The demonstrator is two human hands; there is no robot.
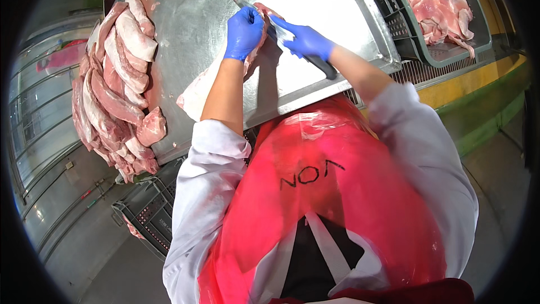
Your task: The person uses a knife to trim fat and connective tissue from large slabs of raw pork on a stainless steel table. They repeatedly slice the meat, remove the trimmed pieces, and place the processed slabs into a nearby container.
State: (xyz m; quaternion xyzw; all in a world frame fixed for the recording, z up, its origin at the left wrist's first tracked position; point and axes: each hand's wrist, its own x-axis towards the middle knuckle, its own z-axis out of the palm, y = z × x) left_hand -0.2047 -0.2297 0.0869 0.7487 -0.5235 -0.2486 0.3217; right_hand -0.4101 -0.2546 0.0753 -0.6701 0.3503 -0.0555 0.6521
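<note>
Across the upper middle spreads a shiny steel bench [194,28], a meat pile [121,73] at its nine o'clock. On it a long meat strip [198,91] stretches from one to seven o'clock, its upper part gripped by the curled left hand [244,34]. At three o'clock from that, the right hand [306,41] wraps a knife [323,68], blade aimed toward ten, crossing close beside the left hand.

The person wears thin blue gloves [244,32], loose white sleeves [205,186] that stop short of the wrists and a glossy red apron [360,208] (its front bearing a black handwritten marking [309,175]), with pale straps [329,247] crossing dark cloth [306,267].
</note>
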